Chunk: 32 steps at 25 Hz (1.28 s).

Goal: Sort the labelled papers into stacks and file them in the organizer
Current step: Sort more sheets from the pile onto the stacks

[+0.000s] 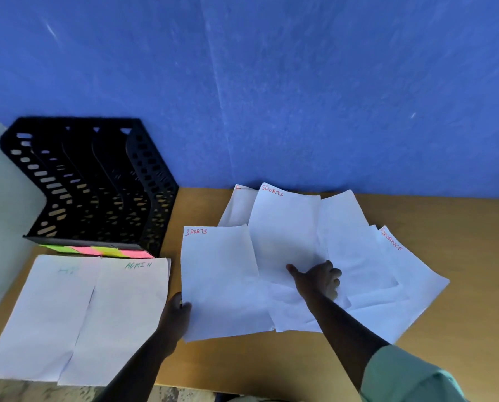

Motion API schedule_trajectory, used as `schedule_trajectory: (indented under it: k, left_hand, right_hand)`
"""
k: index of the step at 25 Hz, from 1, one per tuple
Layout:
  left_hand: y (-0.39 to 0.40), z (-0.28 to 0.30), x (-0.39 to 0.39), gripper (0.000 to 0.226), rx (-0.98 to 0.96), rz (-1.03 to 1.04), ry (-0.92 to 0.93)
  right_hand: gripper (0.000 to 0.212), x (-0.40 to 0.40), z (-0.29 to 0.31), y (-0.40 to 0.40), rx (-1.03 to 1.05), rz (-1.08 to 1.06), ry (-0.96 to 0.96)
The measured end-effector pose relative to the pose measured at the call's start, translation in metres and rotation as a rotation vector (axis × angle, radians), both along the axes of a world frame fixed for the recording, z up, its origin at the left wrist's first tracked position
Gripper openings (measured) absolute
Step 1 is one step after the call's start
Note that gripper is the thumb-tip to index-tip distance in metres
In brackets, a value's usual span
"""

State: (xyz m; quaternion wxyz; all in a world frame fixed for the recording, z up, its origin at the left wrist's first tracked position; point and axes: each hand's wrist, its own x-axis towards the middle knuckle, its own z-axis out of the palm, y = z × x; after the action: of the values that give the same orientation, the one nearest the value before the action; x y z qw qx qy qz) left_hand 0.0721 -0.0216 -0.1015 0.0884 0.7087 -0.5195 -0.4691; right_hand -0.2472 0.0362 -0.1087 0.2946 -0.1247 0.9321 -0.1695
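Note:
A white sheet labelled SPORTS point(222, 274) lies left of a fanned spread of papers; my left hand point(176, 314) pinches its lower left edge. My right hand point(319, 278) rests on the spread with fingers curled, its thumb on a second SPORTS sheet point(286, 230). A FINANCE sheet point(411, 274) fans out to the right. Two sheets lie side by side at the left: ADMIN point(126, 309) and one with a faint label point(45, 311). The black organizer point(97, 181) stands at the back left with its slots showing no paper.
Pink and green sticky labels point(97, 250) line the organizer's front edge. A blue wall point(271, 82) rises behind the wooden desk point(460, 242). The desk's near edge runs along the bottom, with floor below it. Bare wood shows at the far right.

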Motion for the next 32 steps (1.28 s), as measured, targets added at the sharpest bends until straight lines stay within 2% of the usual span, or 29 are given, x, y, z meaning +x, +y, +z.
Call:
schedule_trajectory:
  k: [3,5,7,10,14,16,18,20,22,26,27,29,32]
  left_hand:
    - [-0.004,-0.003,0.017,0.023,0.039,0.006,0.026]
    - [-0.012,-0.002,0.021,0.019,0.059,0.02,0.082]
    - [-0.02,0.0,0.02,0.019,0.06,0.038,0.147]
    - [-0.03,0.003,0.01,0.034,0.058,0.054,0.266]
    - [-0.034,0.002,-0.008,0.041,0.092,0.031,0.308]
    - [-0.035,0.001,-0.015,0.042,0.093,0.023,0.32]
    - [-0.034,0.002,-0.019,0.042,0.08,0.014,0.349]
    - [-0.033,0.001,-0.019,0.042,0.054,0.0,0.373]
    - [-0.032,0.001,-0.018,0.041,0.06,0.013,0.406]
    - [-0.034,0.0,-0.014,0.027,0.142,0.087,0.54]
    - [-0.035,0.001,-0.012,0.033,0.184,0.097,0.568]
    - [-0.038,0.005,-0.01,0.043,0.242,0.068,0.586]
    - [-0.035,0.002,-0.015,0.033,0.124,0.011,0.479]
  right_hand:
    - [0.097,0.011,-0.006,-0.006,-0.048,0.026,0.021]
    - [0.085,0.012,-0.01,-0.008,-0.128,0.0,-0.007]
    - [0.063,0.011,-0.014,-0.006,-0.268,-0.059,-0.079]
    - [0.029,0.008,-0.016,0.004,-0.412,-0.2,-0.154]
    - [0.026,-0.015,-0.004,0.02,-0.708,-0.467,-0.123]
    - [0.027,-0.03,0.008,0.023,-0.821,-0.504,-0.109]
    - [0.017,-0.035,0.021,0.026,-0.904,-0.47,-0.189]
    - [0.012,-0.025,0.033,0.027,-0.888,-0.369,-0.31]
    - [0.013,-0.003,0.038,0.029,-0.776,-0.241,-0.425]
    - [0.02,0.048,0.028,0.037,-0.556,0.017,-0.578]
    - [0.022,0.058,0.025,0.039,-0.521,0.059,-0.608]
    - [0.022,0.071,0.021,0.043,-0.459,0.141,-0.613]
    - [0.024,0.079,0.022,0.043,-0.395,0.25,-0.549]
